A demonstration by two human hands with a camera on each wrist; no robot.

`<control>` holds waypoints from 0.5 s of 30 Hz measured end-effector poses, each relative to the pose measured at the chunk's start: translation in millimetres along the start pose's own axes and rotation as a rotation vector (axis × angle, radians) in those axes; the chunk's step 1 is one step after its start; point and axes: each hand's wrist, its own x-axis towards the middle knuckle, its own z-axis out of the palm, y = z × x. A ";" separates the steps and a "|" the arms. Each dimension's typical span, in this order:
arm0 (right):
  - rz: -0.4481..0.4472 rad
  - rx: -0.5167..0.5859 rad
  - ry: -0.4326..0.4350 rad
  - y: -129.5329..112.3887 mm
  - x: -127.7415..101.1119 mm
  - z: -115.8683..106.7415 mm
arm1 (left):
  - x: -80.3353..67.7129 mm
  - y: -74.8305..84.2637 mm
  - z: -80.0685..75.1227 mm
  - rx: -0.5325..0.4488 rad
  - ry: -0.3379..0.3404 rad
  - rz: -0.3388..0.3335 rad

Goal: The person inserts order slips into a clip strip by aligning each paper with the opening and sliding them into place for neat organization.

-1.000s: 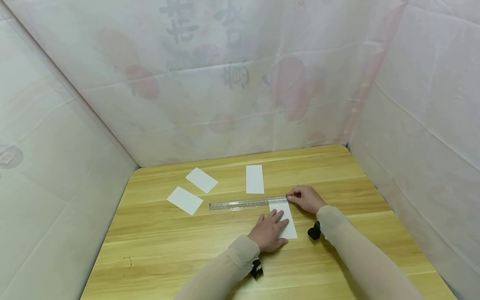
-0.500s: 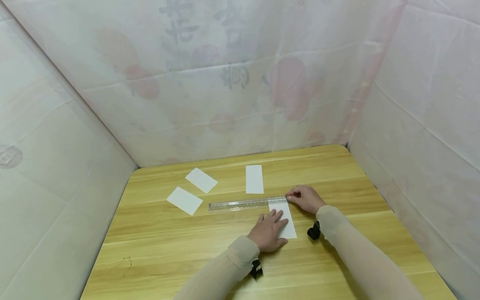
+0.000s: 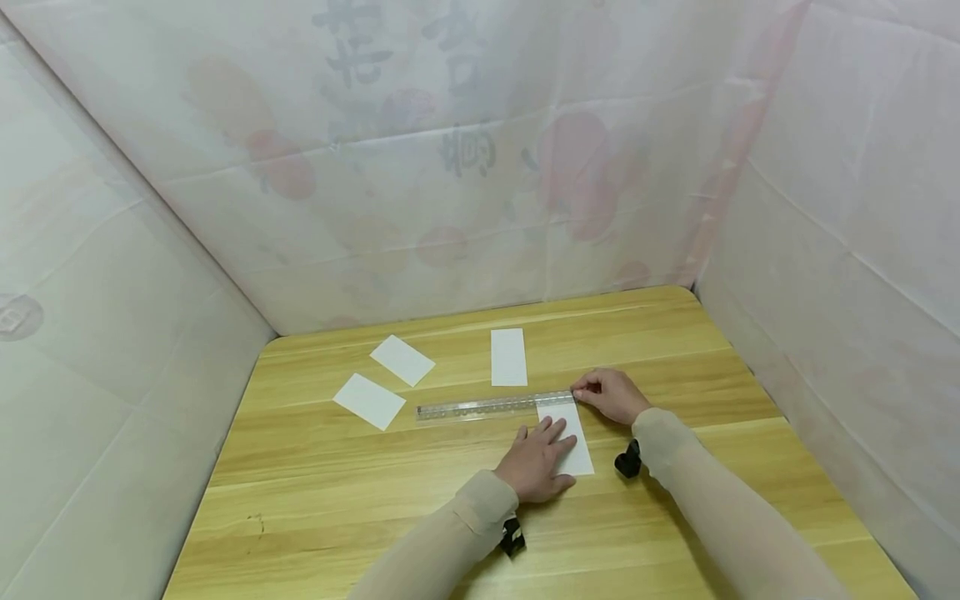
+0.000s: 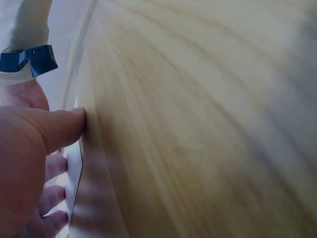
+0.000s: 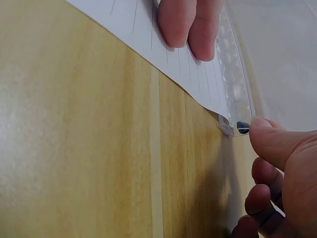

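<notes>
My left hand (image 3: 534, 465) rests with spread fingers on a small white sheet of paper (image 3: 581, 457), lying on the wooden table. A clear plastic ruler (image 3: 472, 408) stretches leftward from the sheet's far edge. My right hand (image 3: 613, 398) pinches the ruler's right end between thumb and forefinger. In the right wrist view, thin printed lines show on the paper (image 5: 148, 37), and the ruler (image 5: 237, 96) runs along its edge near my left fingertips (image 5: 202, 42). The left wrist view has my left thumb (image 4: 64, 130) at the sheet's near edge; the palm is partly hidden.
Two white paper slips, one nearer (image 3: 370, 402) and one farther (image 3: 402, 360), lie at the left. Another slip (image 3: 509, 357) lies beyond the ruler. Printed cloth walls (image 3: 480, 208) enclose the table's (image 3: 337, 508) back and sides. Each wrist carries a black camera.
</notes>
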 end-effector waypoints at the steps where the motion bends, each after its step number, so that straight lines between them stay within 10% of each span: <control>1: 0.000 0.000 0.001 -0.3 0.1 -0.1 | -0.1 -0.1 0.2 0.000 0.003 0.000; 15: -0.030 -0.022 0.029 -1.2 -2.8 1.3 | -8.0 -14.2 -6.2 -0.067 0.081 0.041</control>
